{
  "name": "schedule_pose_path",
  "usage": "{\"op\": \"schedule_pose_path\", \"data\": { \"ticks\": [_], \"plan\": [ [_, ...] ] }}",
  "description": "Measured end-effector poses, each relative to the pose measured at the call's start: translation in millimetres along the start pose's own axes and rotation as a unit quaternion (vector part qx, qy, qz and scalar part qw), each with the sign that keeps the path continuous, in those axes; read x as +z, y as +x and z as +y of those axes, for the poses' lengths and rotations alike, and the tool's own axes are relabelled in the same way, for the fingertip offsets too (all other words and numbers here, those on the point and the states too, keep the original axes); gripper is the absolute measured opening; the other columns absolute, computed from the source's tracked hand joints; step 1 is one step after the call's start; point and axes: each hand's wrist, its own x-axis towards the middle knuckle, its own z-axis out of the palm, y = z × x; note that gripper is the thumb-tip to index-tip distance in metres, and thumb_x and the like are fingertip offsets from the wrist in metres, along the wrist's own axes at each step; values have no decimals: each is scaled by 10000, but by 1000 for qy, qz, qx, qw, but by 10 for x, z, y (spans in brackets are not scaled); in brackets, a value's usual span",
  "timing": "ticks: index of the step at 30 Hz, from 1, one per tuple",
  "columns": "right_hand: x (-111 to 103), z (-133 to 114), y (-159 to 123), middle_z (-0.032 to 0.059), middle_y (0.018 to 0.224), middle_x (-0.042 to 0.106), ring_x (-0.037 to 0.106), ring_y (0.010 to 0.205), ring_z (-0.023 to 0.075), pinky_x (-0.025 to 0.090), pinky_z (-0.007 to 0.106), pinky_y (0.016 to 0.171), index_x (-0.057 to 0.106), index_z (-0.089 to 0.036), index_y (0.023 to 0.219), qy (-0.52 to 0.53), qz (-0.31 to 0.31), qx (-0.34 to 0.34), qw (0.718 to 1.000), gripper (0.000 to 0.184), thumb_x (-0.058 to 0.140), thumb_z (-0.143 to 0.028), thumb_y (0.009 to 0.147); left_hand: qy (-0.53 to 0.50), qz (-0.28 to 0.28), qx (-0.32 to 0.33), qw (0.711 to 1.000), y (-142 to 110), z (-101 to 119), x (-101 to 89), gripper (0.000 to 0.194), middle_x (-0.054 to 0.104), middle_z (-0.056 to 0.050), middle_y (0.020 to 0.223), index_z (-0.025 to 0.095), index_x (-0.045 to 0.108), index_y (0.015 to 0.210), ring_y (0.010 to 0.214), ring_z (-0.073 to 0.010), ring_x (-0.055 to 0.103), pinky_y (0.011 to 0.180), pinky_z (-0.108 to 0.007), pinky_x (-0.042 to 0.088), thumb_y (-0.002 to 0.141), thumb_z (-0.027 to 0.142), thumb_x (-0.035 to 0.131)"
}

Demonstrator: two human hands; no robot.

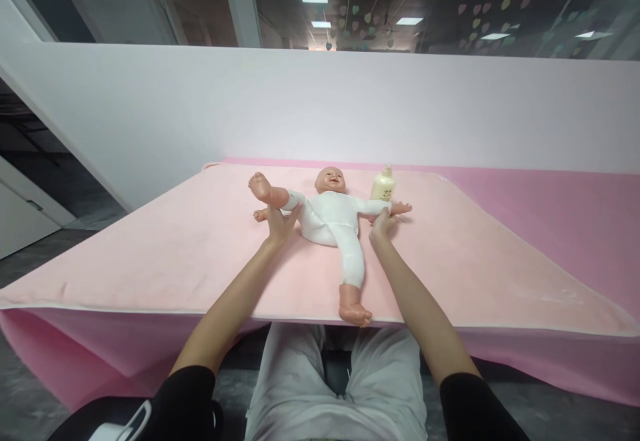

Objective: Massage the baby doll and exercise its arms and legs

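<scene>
A baby doll (333, 218) with a white cloth body lies on its back on a peach mat (165, 248), its head at the far end. My left hand (281, 223) is closed around its left-side leg near the ankle; that leg is lifted out sideways, the bare foot pointing up and left. Below this foot, a small doll hand shows beside my wrist. The other leg stretches toward me, its foot at the mat's front edge. My right hand (383, 224) grips the right-side arm near the wrist, and the doll's fingers stick out beyond it. Some of my fingers are hidden.
Behind the doll's right-side arm stands a pale yellow pump bottle (383, 184). Pink cloth (560, 208) covers the table under the mat and hangs over its front. A white partition (350, 104) with glass above rises along the back. My legs are under the front edge.
</scene>
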Motion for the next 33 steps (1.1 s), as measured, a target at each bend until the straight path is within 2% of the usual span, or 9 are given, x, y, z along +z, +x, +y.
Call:
{"op": "schedule_pose_path", "data": {
  "ticks": [5,9,13,15,18,21,25,29,33],
  "plan": [
    [-27,-40,-22,160,1062,676,692,844,230,550,324,642,347,-107,1439,-31,10,48,998,568,362,-358,929,23,-51,152,987,-41,86,-64,668,630,-174,1244,145,547,1260,1226,-324,564,1095,-503,383,783,603,641],
    [-1,-82,-193,139,1108,657,653,880,207,532,315,758,455,-127,1340,-63,-45,-146,986,472,405,-337,920,52,-95,204,973,-151,170,55,489,626,-157,1305,176,578,1210,1313,-322,512,1155,-550,309,825,471,637],
    [14,-103,-367,111,1127,633,605,934,216,496,305,796,565,-172,1261,-202,-201,-369,884,397,482,-248,881,0,-144,133,981,-221,133,270,393,572,-124,1396,212,608,1219,1370,-298,457,1164,-526,317,854,355,594],
    [5,-112,-396,121,1111,623,589,948,232,485,306,779,579,-168,1276,-273,-228,-415,837,415,489,-207,873,-56,-178,76,979,-223,71,367,456,546,-131,1422,206,593,1259,1363,-294,467,1154,-501,345,826,349,628],
    [-19,-120,-381,123,1101,613,584,933,238,485,308,754,574,-163,1292,-306,-220,-421,826,430,488,-195,872,-111,-203,6,973,-209,27,441,492,586,-146,1365,184,609,1227,1335,-300,495,1132,-482,379,777,365,689],
    [-32,-106,-358,109,1118,608,596,915,225,497,305,746,574,-181,1281,-268,-224,-398,848,425,500,-211,864,-142,-179,-31,973,-199,109,394,510,609,-151,1313,169,620,1179,1286,-297,535,1099,-447,420,733,386,741],
    [-9,-68,-320,98,1151,622,619,938,201,520,310,800,567,-185,1239,-123,-191,-311,923,410,546,-274,840,-140,-112,-45,983,-170,253,206,521,611,-154,1290,167,589,1218,1198,-276,590,1017,-416,486,773,400,726],
    [24,-66,-210,89,1015,667,657,776,182,547,295,655,474,-162,1295,7,-84,-98,992,465,498,-356,873,-165,-3,9,986,-118,231,68,469,645,-137,1172,159,574,1177,1118,-275,626,958,-431,515,816,439,683],
    [-3,-81,-88,97,867,675,673,651,178,541,271,543,454,-96,1297,80,-18,110,991,468,412,-347,903,-146,-10,37,989,-117,196,31,489,631,-106,1176,177,558,1179,1137,-269,607,1015,-440,472,819,492,659]
  ]
}}
